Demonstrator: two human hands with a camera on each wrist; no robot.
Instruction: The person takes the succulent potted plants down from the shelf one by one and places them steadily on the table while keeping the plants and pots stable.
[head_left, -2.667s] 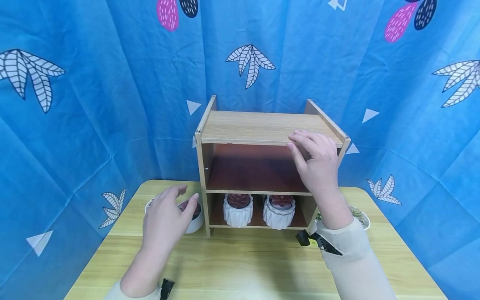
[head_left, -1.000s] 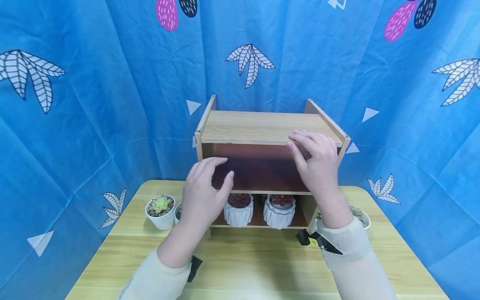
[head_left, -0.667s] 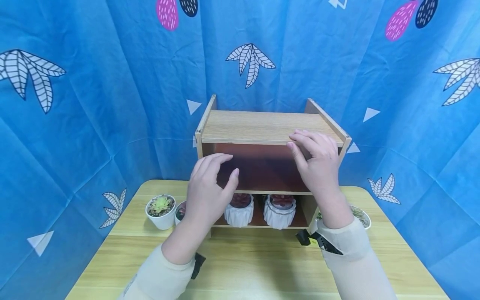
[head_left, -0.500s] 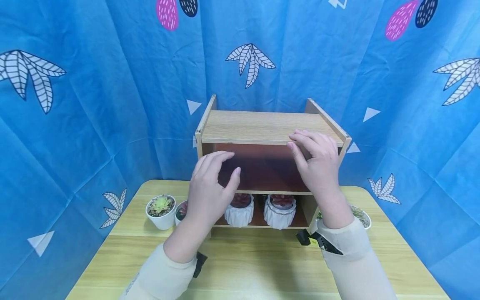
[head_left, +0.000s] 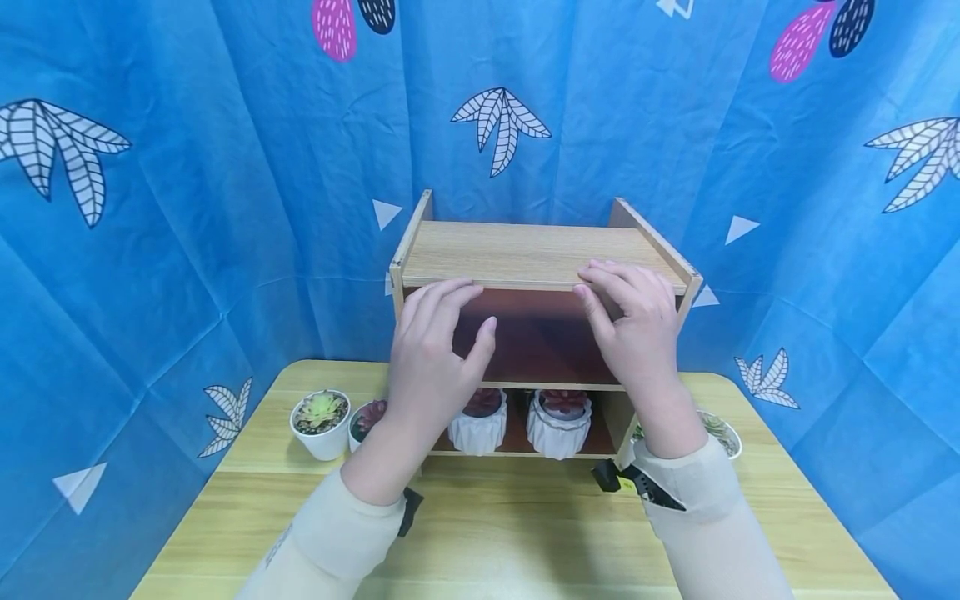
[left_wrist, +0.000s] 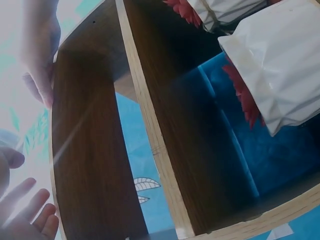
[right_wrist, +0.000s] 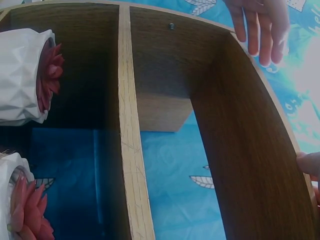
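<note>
A small wooden shelf (head_left: 525, 250) with raised sides stands on the table. My right hand (head_left: 637, 325) holds the front edge of its top board near the right end, fingers over the board and thumb at the front; the thumb also shows at the edge in the right wrist view. My left hand (head_left: 431, 358) is raised before the left half of that edge, fingers and thumb spread with nothing between them. In the left wrist view its fingertips (left_wrist: 42, 215) are beside the board. Two white faceted pots (head_left: 558, 429) with red succulents (right_wrist: 30, 210) sit in the lower compartment.
On the table (head_left: 480, 533), left of the shelf, stand a white pot with a green succulent (head_left: 321, 423) and another with a reddish succulent (head_left: 367, 419), partly hidden. A potted green plant (head_left: 722, 433) is at the right, behind my forearm. Blue patterned cloth (head_left: 322, 167) surrounds the table.
My left hand has moved right and up from beside the left pots to the top board's front edge, uncovering those pots. My right hand and the shelf have stayed in place.
</note>
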